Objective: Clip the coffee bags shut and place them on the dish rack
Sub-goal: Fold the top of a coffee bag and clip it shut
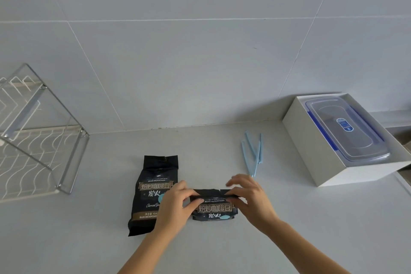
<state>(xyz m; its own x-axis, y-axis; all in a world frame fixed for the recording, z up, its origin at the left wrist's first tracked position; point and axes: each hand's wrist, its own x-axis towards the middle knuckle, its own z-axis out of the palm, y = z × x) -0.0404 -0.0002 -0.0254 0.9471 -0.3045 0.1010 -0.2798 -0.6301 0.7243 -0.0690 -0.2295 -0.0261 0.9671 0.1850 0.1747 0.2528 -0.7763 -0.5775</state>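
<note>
Left hand [175,204] and right hand [251,198] pinch the folded top of the near coffee bag [214,209], on the counter beside the second bag [153,187]. Film probably soft, springy; grip fold ends. Clips [253,151] unused.

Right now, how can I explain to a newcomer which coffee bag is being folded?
Start at the metal dish rack on the left and move right along the counter to two black coffee bags. The folded bag is the right one, pinched by both hands; its neighbour lies flat, untouched at full length.
</note>
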